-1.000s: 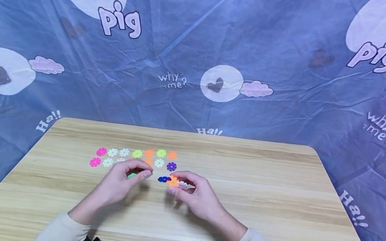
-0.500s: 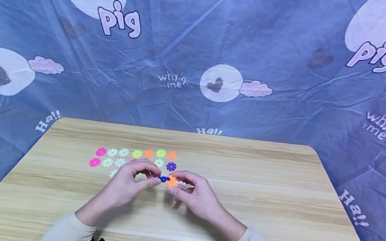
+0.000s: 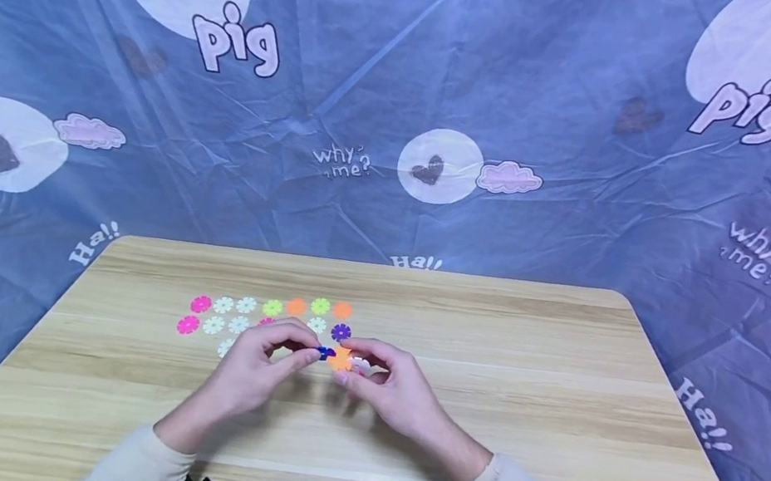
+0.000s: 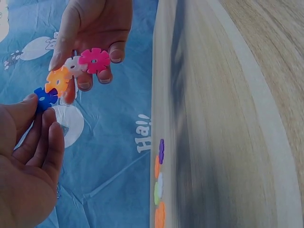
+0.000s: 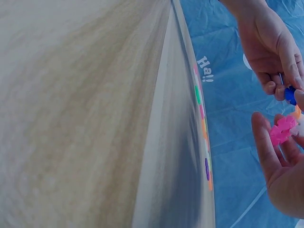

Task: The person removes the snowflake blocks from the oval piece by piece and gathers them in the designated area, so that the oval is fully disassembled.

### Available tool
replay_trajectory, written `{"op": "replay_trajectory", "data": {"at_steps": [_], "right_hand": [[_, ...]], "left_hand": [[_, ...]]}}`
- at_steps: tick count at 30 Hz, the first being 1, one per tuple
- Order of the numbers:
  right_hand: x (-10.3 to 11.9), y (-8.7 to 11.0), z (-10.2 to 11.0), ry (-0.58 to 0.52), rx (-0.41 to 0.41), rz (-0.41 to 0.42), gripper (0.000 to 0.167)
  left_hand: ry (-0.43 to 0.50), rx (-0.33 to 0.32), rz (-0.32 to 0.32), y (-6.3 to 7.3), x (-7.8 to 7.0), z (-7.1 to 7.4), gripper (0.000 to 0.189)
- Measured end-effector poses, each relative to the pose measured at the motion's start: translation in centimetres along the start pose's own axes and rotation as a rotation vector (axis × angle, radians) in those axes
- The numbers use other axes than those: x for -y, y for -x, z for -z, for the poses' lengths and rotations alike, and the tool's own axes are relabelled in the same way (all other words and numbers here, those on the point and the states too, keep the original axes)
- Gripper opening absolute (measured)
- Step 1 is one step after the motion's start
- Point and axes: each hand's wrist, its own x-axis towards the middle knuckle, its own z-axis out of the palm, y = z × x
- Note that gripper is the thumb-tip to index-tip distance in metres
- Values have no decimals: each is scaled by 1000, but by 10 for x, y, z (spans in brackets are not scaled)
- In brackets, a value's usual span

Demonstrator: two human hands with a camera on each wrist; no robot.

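A short chain of interlocking plastic snowflake discs is held between both hands over the table. In the left wrist view it runs from a pink disc (image 4: 94,61) through a white disc (image 4: 74,67) and an orange disc (image 4: 58,80) to a blue disc (image 4: 46,99). My left hand (image 3: 261,359) pinches the blue disc between thumb and fingers. From the other side, my right hand (image 3: 393,385) grips the orange disc, thumb against it. The pink disc (image 5: 283,130) shows in front of the right fingers in the right wrist view.
Loose discs lie in rows on the wooden table (image 3: 514,429) beyond the hands, among them a pink disc (image 3: 188,324), a yellow-green disc (image 3: 320,306) and a purple disc (image 3: 340,333). My left hand covers part of the rows. A blue printed cloth (image 3: 398,66) hangs behind.
My left hand has moved right, from a gap beside the chain to the blue disc, which its fingertips now pinch. My right hand stays nearly still with the chain.
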Motion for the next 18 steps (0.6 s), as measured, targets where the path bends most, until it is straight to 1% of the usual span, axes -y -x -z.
{"op": "replay_trajectory", "data": {"at_steps": [4,9,12,18], "right_hand": [[1,0,0,-16,-11,19,39],[1,1,0,-12,-15,58,39],[2,1,0,7,-14,68,39],[4,1,-1,25,-10,76,39]], "left_hand": [[32,-6,6,1,0,1,11],[77,3,18,1,-2,-1,13],[84,4,24,1,-4,-2,15],[107,-25,4,1,-3,-6,13]]}}
